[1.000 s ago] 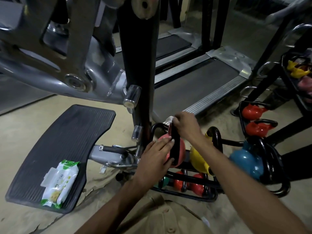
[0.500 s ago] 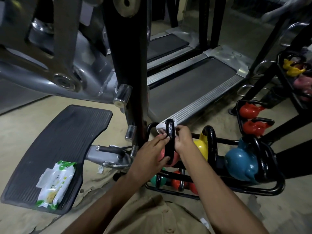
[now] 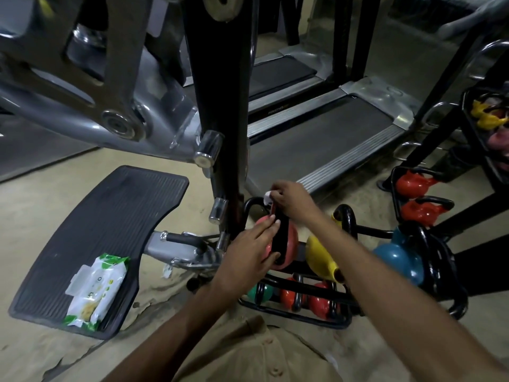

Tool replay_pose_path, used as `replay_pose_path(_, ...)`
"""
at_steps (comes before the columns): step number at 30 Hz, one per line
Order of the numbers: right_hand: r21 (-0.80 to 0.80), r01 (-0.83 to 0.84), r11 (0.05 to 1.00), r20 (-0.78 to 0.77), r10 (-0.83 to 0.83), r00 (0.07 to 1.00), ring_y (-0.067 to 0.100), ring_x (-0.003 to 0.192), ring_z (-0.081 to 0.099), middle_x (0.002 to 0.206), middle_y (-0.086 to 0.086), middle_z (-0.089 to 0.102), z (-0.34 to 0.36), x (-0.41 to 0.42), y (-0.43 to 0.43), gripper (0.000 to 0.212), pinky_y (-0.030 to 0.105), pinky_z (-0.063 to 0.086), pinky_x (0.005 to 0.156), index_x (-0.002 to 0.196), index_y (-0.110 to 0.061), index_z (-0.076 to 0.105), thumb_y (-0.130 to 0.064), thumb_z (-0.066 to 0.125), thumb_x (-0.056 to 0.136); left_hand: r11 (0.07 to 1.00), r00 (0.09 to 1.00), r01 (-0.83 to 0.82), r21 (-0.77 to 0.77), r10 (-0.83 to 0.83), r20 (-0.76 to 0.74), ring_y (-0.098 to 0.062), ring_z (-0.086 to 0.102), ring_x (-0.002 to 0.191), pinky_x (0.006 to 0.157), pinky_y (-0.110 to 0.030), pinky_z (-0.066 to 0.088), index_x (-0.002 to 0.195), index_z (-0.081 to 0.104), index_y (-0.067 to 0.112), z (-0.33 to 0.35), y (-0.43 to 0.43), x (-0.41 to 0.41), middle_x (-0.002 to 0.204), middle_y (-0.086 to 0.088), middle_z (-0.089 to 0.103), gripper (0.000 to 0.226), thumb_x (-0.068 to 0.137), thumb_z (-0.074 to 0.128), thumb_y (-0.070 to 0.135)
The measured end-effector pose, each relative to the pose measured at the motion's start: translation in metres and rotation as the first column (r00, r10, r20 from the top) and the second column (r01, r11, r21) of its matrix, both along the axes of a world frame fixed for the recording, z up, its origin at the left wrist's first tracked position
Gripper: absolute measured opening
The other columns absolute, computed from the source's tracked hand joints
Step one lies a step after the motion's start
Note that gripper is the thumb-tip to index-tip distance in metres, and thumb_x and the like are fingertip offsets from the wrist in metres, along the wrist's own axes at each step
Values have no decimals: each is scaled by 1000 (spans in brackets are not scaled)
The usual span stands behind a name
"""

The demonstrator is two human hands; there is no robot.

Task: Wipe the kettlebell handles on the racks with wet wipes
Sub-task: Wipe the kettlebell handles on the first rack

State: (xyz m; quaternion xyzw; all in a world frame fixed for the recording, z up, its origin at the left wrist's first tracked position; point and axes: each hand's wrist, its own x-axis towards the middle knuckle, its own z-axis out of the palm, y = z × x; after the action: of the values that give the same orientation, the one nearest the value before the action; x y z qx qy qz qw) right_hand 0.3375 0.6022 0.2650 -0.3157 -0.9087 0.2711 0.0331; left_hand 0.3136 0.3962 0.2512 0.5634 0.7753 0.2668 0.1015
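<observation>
Head camera, looking forward-down, close over rack [image 3: 303,317].

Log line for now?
wiping pink kettlebell handle | right hand pinches wet wipe at handle top | left hand rests on kettlebell | wipes pack on footplate

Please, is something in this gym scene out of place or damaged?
The wet wipes pack lies on the exercise machine's black footplate, an odd resting place, and its flap looks open. The beige floor covering beside the footplate looks cracked and peeling.
</observation>
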Motion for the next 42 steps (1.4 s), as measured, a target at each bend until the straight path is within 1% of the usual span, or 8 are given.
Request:
replay_pose_path(5, 223, -526, 821, 451, 392, 802, 38, 93, 70, 96, 19, 73, 43, -10, -5, 25, 37, 51, 71, 92, -4, 74, -24, 60, 94, 1000, 996, -29, -8, 28, -90, -14, 44, 141, 116, -29, 33, 156, 42, 25, -2, 0, 0, 161, 7, 42, 64, 97, 66, 33)
replay_pose_path(11, 454, -223, 863, -12, 256, 967, 21, 106, 55, 105, 2, 66, 12, 38, -41, 22, 29, 47, 88, 92, -12, 75, -28, 60, 97, 994, 994, -92, 61, 96, -54, -16, 61, 122, 107, -32, 45, 138, 62, 20, -6, 0, 8, 142, 4, 61, 56, 84, 78, 20)
replay_pose_path(15, -97, 340, 935, -498, -342, 797, 6, 103, 56, 110, -6, 61, -11, 58, -77, 13, 11, 42, 86, 107, -17, 71, -22, 72, 95, 994, 996, -86, 60, 88, -32, -18, 58, 129, 110, -33, 41, 147, 55, 16, -8, 0, 7, 150, 0, 56, 68, 85, 81, 22)
replay_pose_path(20, -915, 278, 292, -150, -886, 438, 14, 63, 70, 70, 1, 73, -5, 44, -78, 24, 24, 50, 56, 88, -8, 68, -17, 54, 106, 997, 997, -64, 53, 66, -26, -16, 54, 131, 110, -30, 39, 151, 52, 16, -8, 0, 5, 154, 1, 52, 71, 86, 81, 22)
replay_pose_path(24, -982, 185, -44, 123, -887, 444, 18, 48, 61, 60, 8, 64, 2, 38, -63, 34, 25, 49, 49, 76, -5, 65, -14, 47, 103, 997, 998, -63, 42, 64, -22, -16, 51, 135, 113, -29, 35, 154, 47, 18, -7, 0, 6, 156, 3, 50, 69, 91, 76, 26)
replay_pose_path(34, -984, 57, -167, 172, -845, 506, 30, 69, 72, 99, 27, 69, -11, 38, -49, 40, 33, 62, 64, 109, 7, 68, -19, 38, 105, 996, 998, -63, 70, 64, -9, -11, 45, 140, 116, -30, 36, 154, 47, 18, -12, -1, 6, 158, 4, 47, 69, 92, 75, 28)
replay_pose_path(38, -871, 375, 319, -114, -872, 476, 26, 75, 68, 81, 9, 72, -11, 40, -85, 29, 30, 54, 66, 96, -6, 70, -19, 46, 106, 993, 993, -83, 89, 75, 90, -16, 57, 129, 107, -35, 50, 155, 45, 19, -19, -2, 6, 150, 2, 55, 68, 94, 73, 27)
replay_pose_path(42, -203, 373, 905, -549, -421, 722, 11, 115, 59, 125, 2, 64, -26, 52, -88, 26, 11, 45, 96, 127, -9, 66, -19, 50, 108, 993, 980, -98, 66, 85, 181, -17, 67, 97, 84, -28, 54, 163, 26, 31, -28, -7, 15, 115, -2, 71, 78, 98, 68, 24)
